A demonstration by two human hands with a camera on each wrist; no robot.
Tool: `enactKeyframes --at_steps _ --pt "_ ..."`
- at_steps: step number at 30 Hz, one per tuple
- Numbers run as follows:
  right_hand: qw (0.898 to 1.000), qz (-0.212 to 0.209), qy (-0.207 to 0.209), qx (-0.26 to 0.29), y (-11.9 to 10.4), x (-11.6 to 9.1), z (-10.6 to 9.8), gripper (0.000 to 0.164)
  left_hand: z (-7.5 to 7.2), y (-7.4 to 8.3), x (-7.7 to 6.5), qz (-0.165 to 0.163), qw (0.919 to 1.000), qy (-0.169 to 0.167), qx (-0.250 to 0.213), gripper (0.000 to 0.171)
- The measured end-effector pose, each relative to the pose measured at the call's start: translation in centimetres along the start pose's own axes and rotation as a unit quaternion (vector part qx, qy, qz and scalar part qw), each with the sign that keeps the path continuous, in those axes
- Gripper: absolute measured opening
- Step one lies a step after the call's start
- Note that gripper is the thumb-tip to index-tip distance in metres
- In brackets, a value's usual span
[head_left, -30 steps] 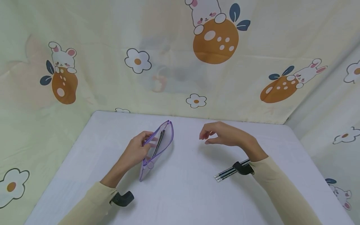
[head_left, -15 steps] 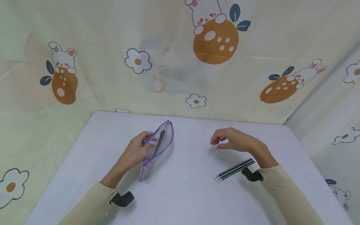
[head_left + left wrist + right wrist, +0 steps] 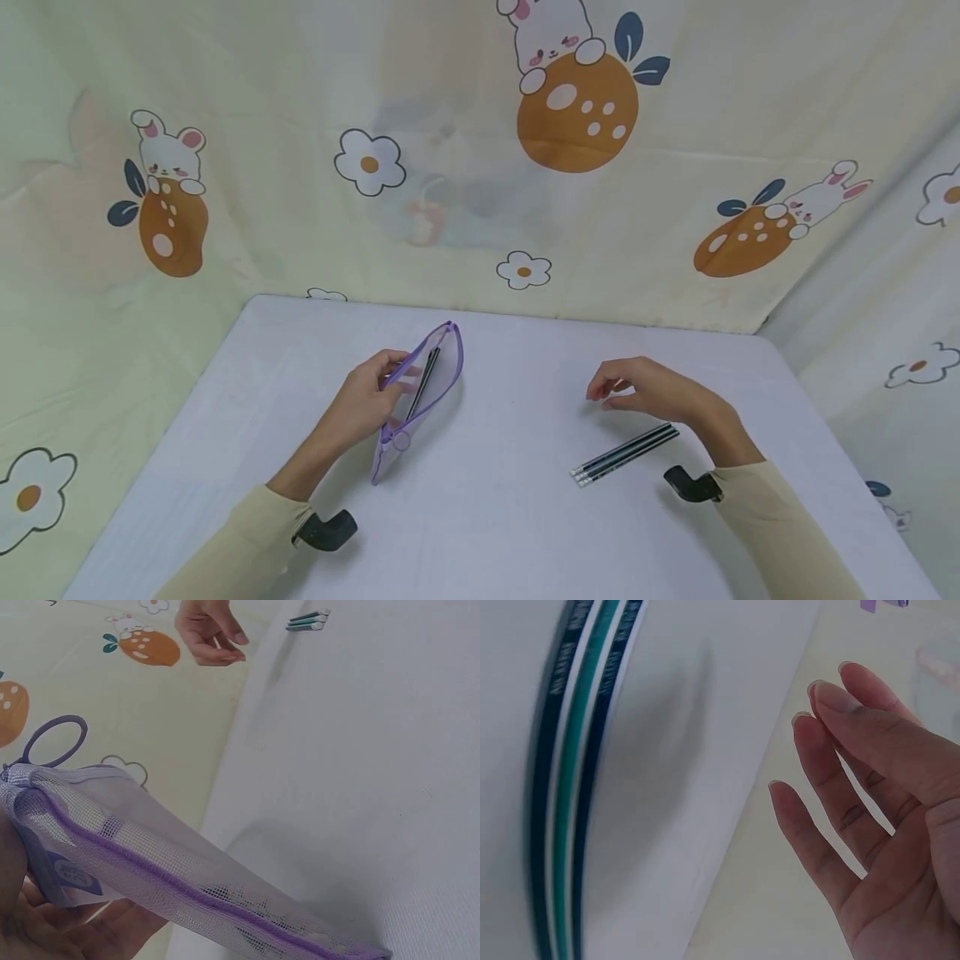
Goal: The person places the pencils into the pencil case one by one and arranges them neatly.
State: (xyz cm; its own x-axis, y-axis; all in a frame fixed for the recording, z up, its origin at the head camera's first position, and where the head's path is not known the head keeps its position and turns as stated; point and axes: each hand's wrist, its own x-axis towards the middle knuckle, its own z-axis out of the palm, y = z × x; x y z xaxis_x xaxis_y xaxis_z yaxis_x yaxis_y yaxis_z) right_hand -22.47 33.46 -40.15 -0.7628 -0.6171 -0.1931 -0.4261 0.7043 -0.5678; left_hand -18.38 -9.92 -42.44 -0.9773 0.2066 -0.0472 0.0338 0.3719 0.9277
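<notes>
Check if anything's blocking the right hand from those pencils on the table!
Nothing visible is. The right hand hangs beyond the pencils, apart from them, with nothing seen between. The purple pouch is off to the side, in the left hand.

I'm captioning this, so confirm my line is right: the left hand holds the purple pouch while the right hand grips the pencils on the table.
Not quite: the right hand grips nothing. The right wrist view shows it apart from the pencils on the table. The left hand does hold the purple pouch.
</notes>
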Motion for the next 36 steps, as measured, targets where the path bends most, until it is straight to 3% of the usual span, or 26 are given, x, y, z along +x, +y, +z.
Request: enactKeyframes --at_steps 17,36 --pt "0.998 0.056 -0.003 0.001 3.2 -3.0 0.9 0.025 -0.1 -0.1 0.0 -0.006 1.0 -0.003 -0.002 0.04" --pt "0.997 0.074 -0.014 -0.009 3.6 -3.9 0.9 0.025 -0.2 0.2 -0.1 -0.007 1.0 -0.006 -0.004 0.041"
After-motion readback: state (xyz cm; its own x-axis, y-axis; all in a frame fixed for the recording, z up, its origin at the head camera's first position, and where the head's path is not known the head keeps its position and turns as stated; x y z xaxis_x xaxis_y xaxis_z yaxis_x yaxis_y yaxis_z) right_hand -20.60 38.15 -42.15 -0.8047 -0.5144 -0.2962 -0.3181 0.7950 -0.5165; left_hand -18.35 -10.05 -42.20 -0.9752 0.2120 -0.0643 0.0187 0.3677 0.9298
